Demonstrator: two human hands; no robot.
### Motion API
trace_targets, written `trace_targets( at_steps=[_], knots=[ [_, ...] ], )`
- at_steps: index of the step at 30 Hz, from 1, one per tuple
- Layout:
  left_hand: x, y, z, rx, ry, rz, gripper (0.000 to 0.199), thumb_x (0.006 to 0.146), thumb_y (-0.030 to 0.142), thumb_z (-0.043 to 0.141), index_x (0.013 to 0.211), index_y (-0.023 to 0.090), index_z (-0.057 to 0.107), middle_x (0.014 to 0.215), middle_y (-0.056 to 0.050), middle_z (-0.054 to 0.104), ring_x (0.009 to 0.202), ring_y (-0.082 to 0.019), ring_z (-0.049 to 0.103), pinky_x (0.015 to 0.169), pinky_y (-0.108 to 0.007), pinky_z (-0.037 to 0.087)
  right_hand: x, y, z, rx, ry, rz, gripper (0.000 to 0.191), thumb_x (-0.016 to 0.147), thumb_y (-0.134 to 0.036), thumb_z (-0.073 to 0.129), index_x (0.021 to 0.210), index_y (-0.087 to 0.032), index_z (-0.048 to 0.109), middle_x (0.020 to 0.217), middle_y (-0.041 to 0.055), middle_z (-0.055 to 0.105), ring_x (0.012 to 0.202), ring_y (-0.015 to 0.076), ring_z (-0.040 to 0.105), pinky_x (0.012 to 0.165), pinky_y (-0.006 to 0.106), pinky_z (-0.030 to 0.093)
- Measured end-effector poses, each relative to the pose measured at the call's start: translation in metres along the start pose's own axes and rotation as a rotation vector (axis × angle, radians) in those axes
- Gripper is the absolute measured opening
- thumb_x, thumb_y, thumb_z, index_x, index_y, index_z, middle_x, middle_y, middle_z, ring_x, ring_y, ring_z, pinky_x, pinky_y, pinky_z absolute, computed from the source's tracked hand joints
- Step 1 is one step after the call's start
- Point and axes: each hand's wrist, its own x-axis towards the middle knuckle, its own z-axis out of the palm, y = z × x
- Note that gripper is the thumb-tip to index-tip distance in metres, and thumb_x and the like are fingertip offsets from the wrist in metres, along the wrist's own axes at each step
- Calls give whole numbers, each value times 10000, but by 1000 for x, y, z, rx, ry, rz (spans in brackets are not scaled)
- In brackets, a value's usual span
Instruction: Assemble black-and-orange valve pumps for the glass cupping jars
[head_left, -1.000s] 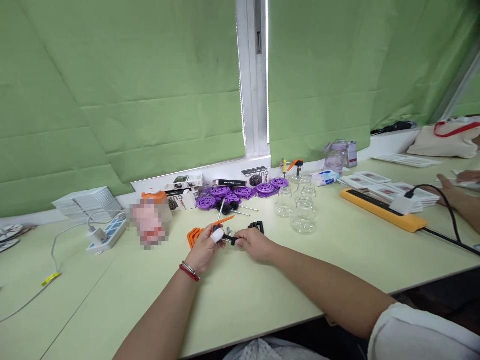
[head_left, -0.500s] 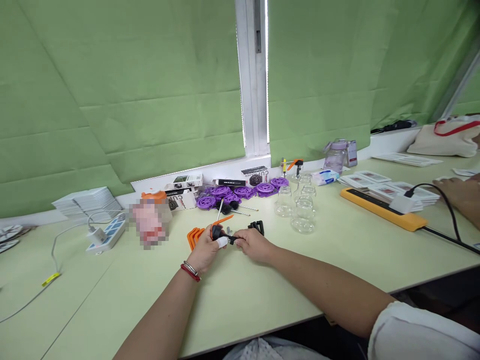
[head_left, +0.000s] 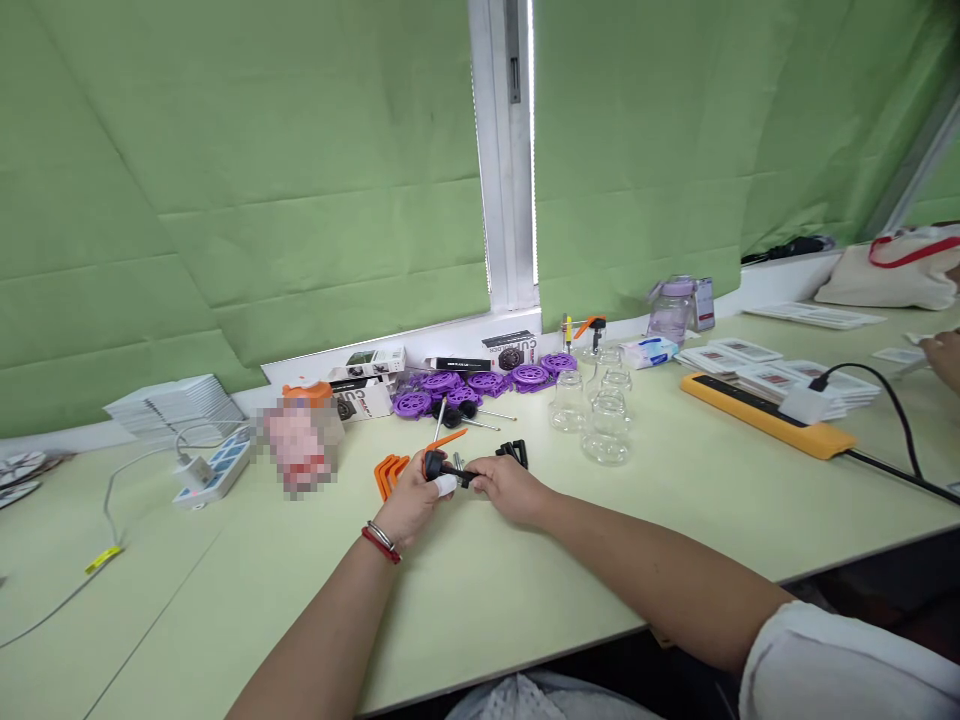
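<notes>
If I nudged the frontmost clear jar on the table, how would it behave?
The frontmost clear jar would probably keep its shape, since its walls look stiff. It may be slippery, judging by its smooth shine. Pushed straight back, it could knock the other clear jars close behind it.

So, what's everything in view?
Held item: one, black, between hands
Angled pieces: several, orange, centre
Small parts: several, black, centre
Discs: several, purple, back
Jars: several, clear, mid-right
Boxes: several, black-white, back
Power strips: two, white left, yellow right
Stack: one, white, left
Blurred item: one, pink, left
Container: one, lilac, back
Cards: several, white, right
Bag: one, cream, right
Coverings: several, green, behind
Table: one, pale, below
Coworker's hand: one, right edge
Left hand: one, white thumb wrap, centre
Right hand: one, bare, centre
</notes>
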Motion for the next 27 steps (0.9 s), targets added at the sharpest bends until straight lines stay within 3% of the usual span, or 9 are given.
trace_targets(
  at_steps=[4,17,22,27],
  knots=[
    [1,-1,0,-29,9,-14,406,572,190,729,892,184,478,739,49,511,571,-63,448,551,-212,367,0,1,2,70,-6,49,300,811,-118,426,1037,-171,617,724,8,551,659,117,470,639,227,364],
    [-2,5,5,-62,17,-72,428,540,161,731,892,189,490,792,36,532,639,-87,505,577,-229,399,-4,5,9,76,10,-43,418,824,-113,429,1208,-199,570,695,-1,527,587,101,407,586,224,339],
    [0,0,2,43,77,96,492,604,160,686,1029,216,445,1060,-37,575,908,-161,584,769,-295,452,-2,1,13,220,-2,24,363,825,-125,441,1162,-175,569,686,-13,515,574,93,410,567,227,338],
    [-3,-3,6,209,175,336,481,699,179,630,1081,252,346,1398,-97,358,1179,-202,474,899,-358,427,2,-4,15,566,-6,129,209,824,-195,482,1024,-169,538,654,-36,505,516,74,399,524,218,338]
  ],
)
